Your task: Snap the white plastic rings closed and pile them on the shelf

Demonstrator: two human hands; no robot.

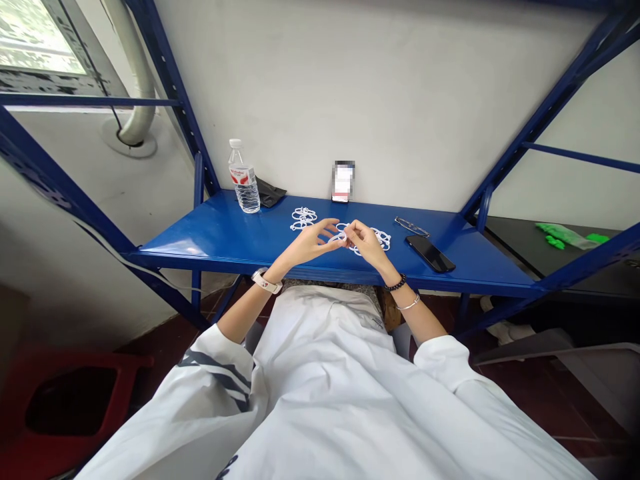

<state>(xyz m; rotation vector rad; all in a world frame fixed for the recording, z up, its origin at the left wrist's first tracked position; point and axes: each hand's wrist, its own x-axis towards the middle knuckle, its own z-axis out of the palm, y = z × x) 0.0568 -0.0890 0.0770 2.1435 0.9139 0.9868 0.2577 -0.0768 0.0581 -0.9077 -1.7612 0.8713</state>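
Observation:
My left hand [314,241] and my right hand [366,241] meet over the blue shelf [220,235], fingertips pinching the same small white plastic ring piece [341,236] between them. Under and behind my right hand lies a cluster of joined white rings [381,238]. A second white ring cluster [303,218] lies flat on the shelf just beyond my left hand. I wear a white watch on the left wrist and bracelets on the right.
A water bottle [245,179] and a dark pouch [269,193] stand at the back left. A phone [343,181] leans on the wall. Glasses [411,227] and a black phone [430,253] lie to the right. A red stool [65,400] is lower left.

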